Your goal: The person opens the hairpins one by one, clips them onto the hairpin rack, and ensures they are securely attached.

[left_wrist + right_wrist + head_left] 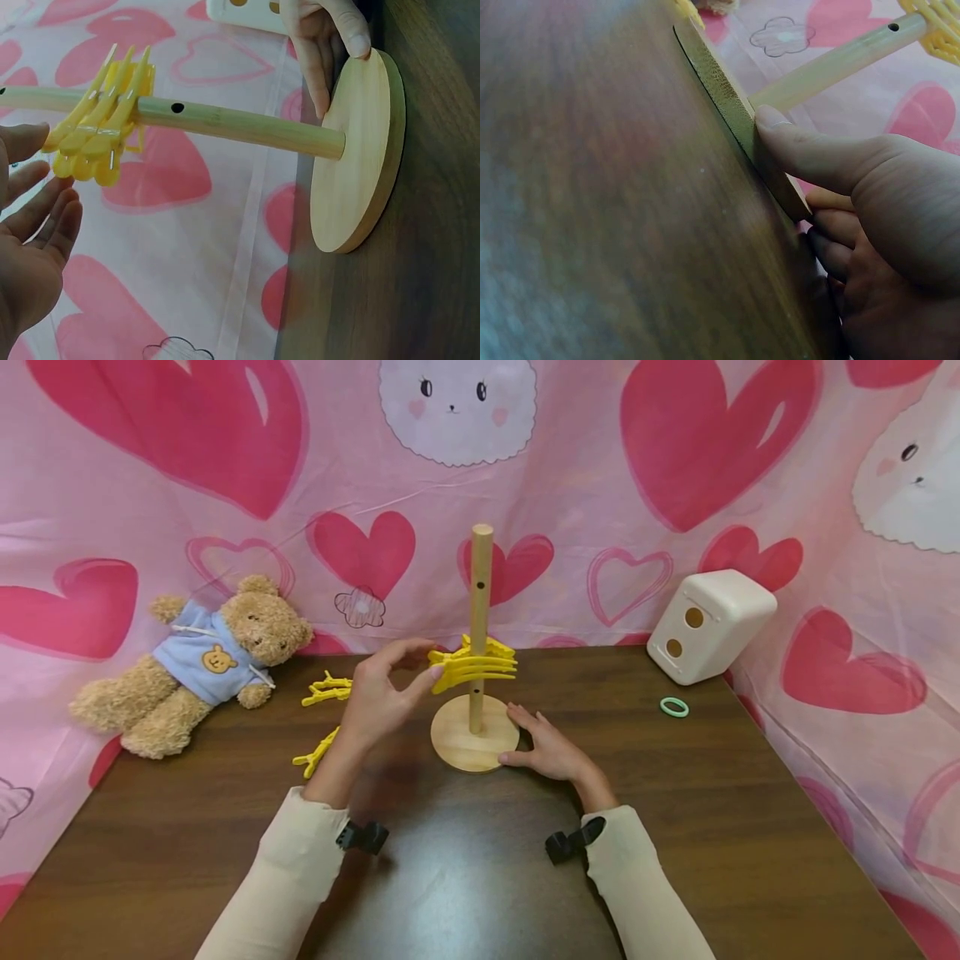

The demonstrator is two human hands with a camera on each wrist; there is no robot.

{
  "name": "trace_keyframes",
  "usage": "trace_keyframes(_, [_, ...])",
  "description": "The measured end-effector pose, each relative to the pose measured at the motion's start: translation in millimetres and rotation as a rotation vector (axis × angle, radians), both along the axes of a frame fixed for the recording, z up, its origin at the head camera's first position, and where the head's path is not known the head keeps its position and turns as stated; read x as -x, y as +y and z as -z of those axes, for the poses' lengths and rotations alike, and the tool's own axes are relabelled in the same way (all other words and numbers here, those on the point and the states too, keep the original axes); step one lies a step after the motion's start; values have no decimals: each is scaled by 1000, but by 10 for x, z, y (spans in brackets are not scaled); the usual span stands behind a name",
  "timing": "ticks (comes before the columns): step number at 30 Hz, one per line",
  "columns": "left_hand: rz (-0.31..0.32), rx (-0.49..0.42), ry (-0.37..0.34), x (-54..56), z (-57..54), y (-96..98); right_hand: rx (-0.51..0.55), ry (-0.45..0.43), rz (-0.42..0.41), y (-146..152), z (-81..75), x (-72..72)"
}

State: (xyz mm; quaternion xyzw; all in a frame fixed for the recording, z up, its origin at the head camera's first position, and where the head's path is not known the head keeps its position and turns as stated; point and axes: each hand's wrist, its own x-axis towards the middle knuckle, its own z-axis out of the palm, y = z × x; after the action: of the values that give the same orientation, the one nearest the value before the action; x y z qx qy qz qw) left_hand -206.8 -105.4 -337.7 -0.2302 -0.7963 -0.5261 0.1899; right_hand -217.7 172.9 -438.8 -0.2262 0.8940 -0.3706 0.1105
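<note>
A wooden stand [482, 610] rises upright from its round base [358, 172]. On its pole sits a yellow claw-like plastic clip [480, 668] with several curved prongs reaching past the wood. My left hand [382, 689] is at the clip's left end, thumb and fingertips right at the yellow edge; in the left wrist view its fingers [45, 214] are loosely spread with a gap to the thumb. My right hand [551, 747] grips the base's right rim, thumb [802, 146] at the upper edge and fingers along the side. More yellow clips [327, 689] lie left, partly behind my left hand.
A teddy bear [213, 652] in a blue hoodie leans at the back left. At the back right stand a white box [708, 622] with round holes and a mint-green ring [674, 707]. Pink heart-print cloth [435, 510] hangs behind the dark wooden table [720, 827].
</note>
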Motion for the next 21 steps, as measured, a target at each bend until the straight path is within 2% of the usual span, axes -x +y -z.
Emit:
trace_keyframes(4, [-1, -15, -8, -17, 18, -57, 7, 9, -4, 1, 7, -5])
trace_keyframes(13, [-59, 11, -88, -82, 32, -262, 13, 16, -11, 9, 19, -1])
trace_keyframes(21, [-93, -1, -112, -136, 59, -419, 11, 11, -11, 10, 23, 4])
